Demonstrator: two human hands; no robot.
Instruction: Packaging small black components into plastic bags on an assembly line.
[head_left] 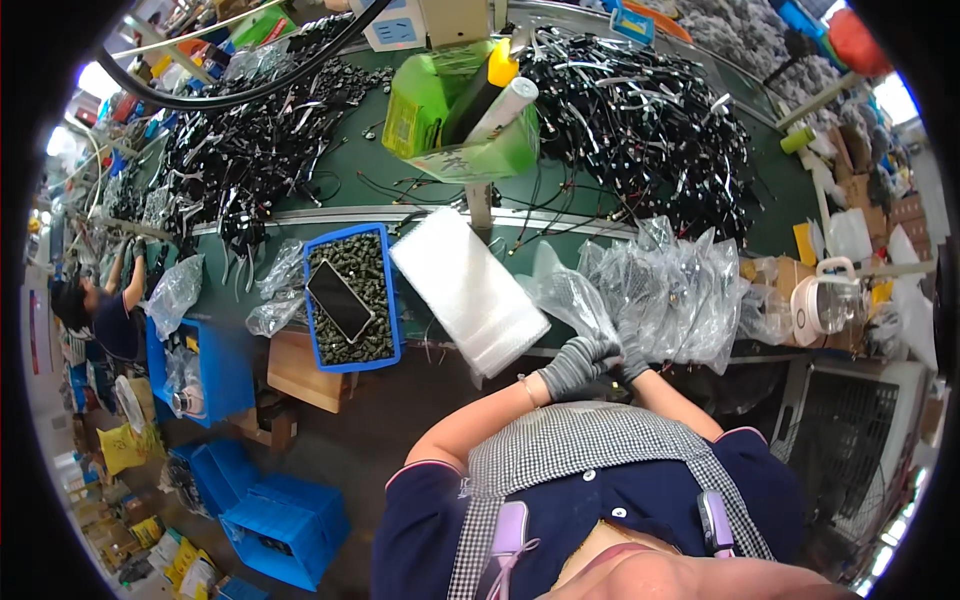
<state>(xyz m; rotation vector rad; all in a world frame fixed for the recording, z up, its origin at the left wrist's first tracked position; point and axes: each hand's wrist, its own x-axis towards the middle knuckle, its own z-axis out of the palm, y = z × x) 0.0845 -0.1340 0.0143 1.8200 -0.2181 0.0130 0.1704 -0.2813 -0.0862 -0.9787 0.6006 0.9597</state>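
My left hand (577,369), in a grey glove, is closed around the gathered end of a clear plastic bag (566,291) at the table's near edge. Against it, my right hand (632,361), also gloved in grey, is closed at the same gathered end; its fingertips are partly hidden. What the bag holds is too unclear to make out. Just right of my hands lie several filled clear plastic bags (690,295) in a row. To the left rests a stack of white bubble-wrap sheets (465,290).
A blue tray (394,300) of small dark parts carries a phone (341,301). Behind stand heaps of black cables (640,120) and a green bin (410,105) with rolls. At right is a clear jug (828,305); blue crates (285,525) stand on the floor. Another person (112,320) works far left.
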